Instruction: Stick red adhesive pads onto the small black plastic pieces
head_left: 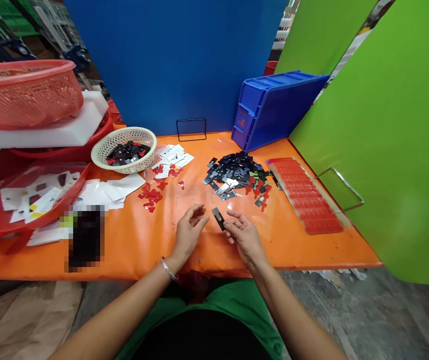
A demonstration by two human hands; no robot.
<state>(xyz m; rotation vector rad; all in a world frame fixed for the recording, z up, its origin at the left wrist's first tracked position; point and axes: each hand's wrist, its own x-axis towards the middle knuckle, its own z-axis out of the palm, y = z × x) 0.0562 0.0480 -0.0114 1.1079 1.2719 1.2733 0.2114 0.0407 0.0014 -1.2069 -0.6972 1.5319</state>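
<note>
Between my hands, a small dark flat piece (218,219) with a light metallic part on it is pinched by the fingertips of my right hand (245,235). My left hand (189,231), a bracelet on its wrist, is just left of the piece with its fingers apart and nothing in them. Beyond the hands lies a pile of dark flat pieces (233,170), with red pieces (258,189) at its right side. Loose red cut pieces (151,195) are scattered to the left, beyond my left hand.
A cream basket (98,156) holds dark pieces. At far left are red baskets (30,95) and a red tray (81,182) with papers. A blue crate (282,112) stands at the back right of the orange table (132,250). A red sheet (304,195) lies right, by the green panel (398,150).
</note>
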